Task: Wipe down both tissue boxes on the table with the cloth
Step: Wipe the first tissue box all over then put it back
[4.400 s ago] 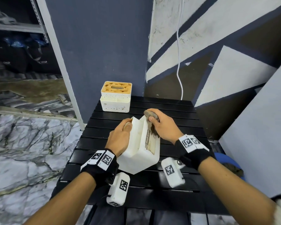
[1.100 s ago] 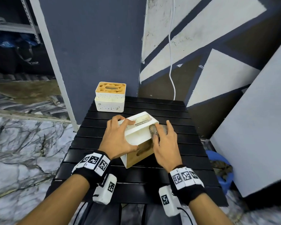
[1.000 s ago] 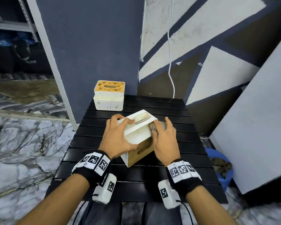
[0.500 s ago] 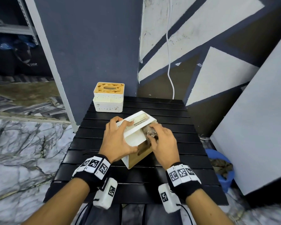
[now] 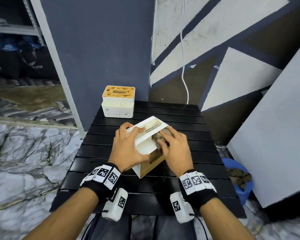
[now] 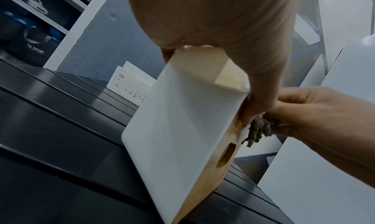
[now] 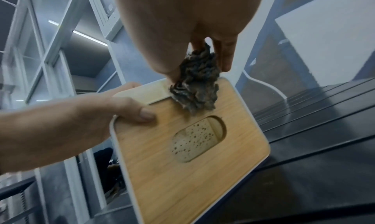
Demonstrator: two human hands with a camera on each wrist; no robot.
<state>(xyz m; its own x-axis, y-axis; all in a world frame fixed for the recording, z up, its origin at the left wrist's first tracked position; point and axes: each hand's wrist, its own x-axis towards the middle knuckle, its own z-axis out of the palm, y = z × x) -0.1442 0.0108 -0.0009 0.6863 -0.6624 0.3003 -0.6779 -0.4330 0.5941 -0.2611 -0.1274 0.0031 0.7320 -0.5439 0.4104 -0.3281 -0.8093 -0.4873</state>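
A white tissue box with a wooden lid sits tipped on one edge in the middle of the black slatted table. My left hand grips its white side from above, thumb on the lid's rim. My right hand holds a bunched, dirty grey-brown cloth and presses it against the top edge of the lid. The cloth hangs just above the lid's oval slot. A second white tissue box, its top stained orange, stands at the table's back left corner.
A dark blue pillar stands right behind the second box. A white cable hangs down the painted wall. A large white board leans at the right, with a blue bucket on the floor below it. Marble floor lies to the left.
The box has been turned from its earlier stance so the wooden lid faces right. In the last second my right hand bunched the cloth and drew it along the lid's top edge.
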